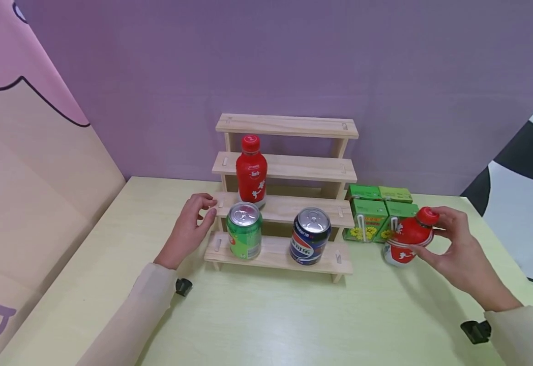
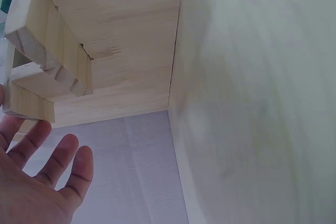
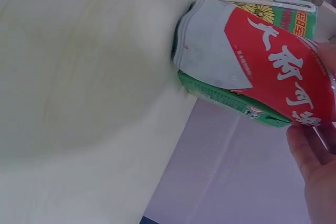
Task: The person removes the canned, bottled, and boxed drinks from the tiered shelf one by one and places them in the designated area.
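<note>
My right hand (image 1: 461,256) grips a red-and-white cola bottle (image 1: 404,251) with a red cap, thumb on one side and fingers on the other. The bottle leans a little in front of the green drink cartons (image 1: 367,213); whether its base touches the table I cannot tell. At the left end of the wooden step shelf (image 1: 277,264), my left hand (image 1: 186,231) has loosely bent fingers and holds nothing. In the left wrist view its fingertips (image 2: 39,128) are at a shelf board's end. A second red bottle (image 1: 251,175) stands upright on the second step from the bottom.
On the lowest step stand a green can (image 1: 244,234) at left and a dark blue cola can (image 1: 309,239) at right. Several cartons sit grouped against the shelf's right side. Behind the pale table (image 1: 266,320) rises a purple wall (image 1: 289,56).
</note>
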`<state>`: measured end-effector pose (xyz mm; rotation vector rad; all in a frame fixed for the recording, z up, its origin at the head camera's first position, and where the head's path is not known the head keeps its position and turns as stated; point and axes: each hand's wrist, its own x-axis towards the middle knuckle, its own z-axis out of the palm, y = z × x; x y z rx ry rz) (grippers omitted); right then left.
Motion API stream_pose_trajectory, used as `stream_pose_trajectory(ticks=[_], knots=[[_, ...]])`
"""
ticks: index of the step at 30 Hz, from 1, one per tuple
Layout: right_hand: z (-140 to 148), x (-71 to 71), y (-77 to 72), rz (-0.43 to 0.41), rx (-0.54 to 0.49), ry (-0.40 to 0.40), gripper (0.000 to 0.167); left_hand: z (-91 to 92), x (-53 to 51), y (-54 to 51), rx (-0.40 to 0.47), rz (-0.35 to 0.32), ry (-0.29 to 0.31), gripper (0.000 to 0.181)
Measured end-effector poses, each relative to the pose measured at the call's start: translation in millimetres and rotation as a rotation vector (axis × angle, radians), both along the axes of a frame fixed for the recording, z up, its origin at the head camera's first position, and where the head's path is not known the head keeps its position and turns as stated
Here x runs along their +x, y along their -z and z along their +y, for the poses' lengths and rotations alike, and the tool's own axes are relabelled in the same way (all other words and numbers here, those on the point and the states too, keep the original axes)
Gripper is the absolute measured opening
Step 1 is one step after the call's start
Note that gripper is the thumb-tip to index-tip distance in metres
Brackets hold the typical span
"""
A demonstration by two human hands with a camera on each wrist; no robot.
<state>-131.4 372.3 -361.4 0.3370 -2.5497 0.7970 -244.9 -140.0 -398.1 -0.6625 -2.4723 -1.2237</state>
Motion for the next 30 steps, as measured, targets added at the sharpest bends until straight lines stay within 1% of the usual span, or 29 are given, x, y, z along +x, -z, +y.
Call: stream_pose_trajectory(ticks=[3, 6, 10, 12, 15, 19, 25, 28, 30], knots=[[-3, 0.2, -4.8, 0.029, -0.003, -0.008, 0.098, -0.4, 0.0, 1.6, -0.002, -0.001, -0.001, 0.021], [-7, 1.8, -13.4, 0.051, -0.001, 0.001, 0.096, -0.6, -0.1, 2.5, -0.005, -0.001, -0.003, 0.021], [-15, 5.4, -27.8, 0.043, 0.0, 0.036, 0.093, -0.4, -0.6, 2.3, -0.005, 0.004, -0.004, 0.021], [-20, 6.3, -35.0, 0.047, -0.003, 0.038, 0.09, -0.3, -0.8, 1.7, -0.004, 0.006, -0.004, 0.021], [-29, 5.2, -44.5, 0.089, 0.006, 0.001, 0.089, -0.4, -0.8, 1.2, -0.002, 0.007, -0.004, 0.021], [-43, 2.9, -53.0, 0.145, 0.029, -0.057, 0.088, -0.2, -0.8, 1.4, -0.002, 0.006, -0.007, 0.021], [-69, -0.7, -63.9, 0.177, 0.069, -0.133, 0.088, -0.2, -2.6, 2.9, 0.0, 0.006, -0.001, 0.022], [-81, -6.8, -69.8, 0.184, 0.089, -0.177, 0.086, -0.3, -2.2, 2.8, -0.002, 0.004, -0.003, 0.022], [-89, -11.9, -74.0, 0.19, 0.103, -0.206, 0.081, -0.2, -1.6, 2.3, -0.006, 0.002, -0.005, 0.022]])
